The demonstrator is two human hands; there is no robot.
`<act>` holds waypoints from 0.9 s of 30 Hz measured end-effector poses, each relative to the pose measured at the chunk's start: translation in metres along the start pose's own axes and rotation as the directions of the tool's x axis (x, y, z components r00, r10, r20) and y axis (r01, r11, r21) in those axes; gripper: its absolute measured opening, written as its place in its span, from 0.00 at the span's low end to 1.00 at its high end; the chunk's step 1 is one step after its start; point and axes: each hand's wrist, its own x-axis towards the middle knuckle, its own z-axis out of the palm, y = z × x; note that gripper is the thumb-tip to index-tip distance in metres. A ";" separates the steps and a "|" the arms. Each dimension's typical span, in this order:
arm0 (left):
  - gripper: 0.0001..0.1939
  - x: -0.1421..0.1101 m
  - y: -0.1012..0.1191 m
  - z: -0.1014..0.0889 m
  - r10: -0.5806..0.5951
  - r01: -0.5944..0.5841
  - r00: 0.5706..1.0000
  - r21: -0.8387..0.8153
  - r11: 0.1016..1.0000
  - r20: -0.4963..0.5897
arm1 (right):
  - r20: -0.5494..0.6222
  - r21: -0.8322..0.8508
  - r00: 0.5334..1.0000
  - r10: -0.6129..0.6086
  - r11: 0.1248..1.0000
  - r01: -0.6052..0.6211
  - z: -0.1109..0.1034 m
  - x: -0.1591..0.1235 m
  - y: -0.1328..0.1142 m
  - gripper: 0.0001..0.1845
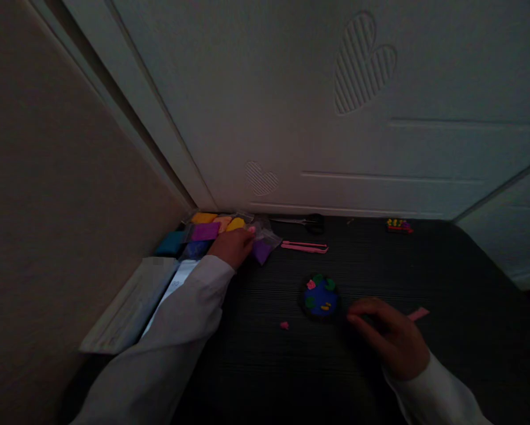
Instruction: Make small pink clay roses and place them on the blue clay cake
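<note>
My left hand (233, 247) reaches in among the bags of coloured clay at the back left, its fingers closed. A bit of pink clay (251, 229) shows at its fingertips, beside a clear bag with purple clay (261, 251). My right hand (389, 337) is just right of a round clay pond (320, 298), thumb and forefinger bent together; what they hold, if anything, is hidden. The pond has a blue middle, green leaves, yellow pieces and a pink flower (311, 284). A flat pink strip (419, 314) sticks out behind the right hand. Another small pink piece (284, 325) lies left of the pond.
Pink tweezers (304, 247) and black-handled scissors (311, 223) lie near the back wall. A small colourful clay piece (398, 225) sits at the back right. At left, a pale flat packet (130, 304) lies beside the left sleeve. The room is dim.
</note>
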 end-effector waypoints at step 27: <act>0.08 -0.128 0.131 -0.032 -0.066 0.359 0.928 -0.839 0.409 0.365 | -0.057 0.143 0.904 -0.425 0.892 0.428 0.022 -0.003 -0.065 0.18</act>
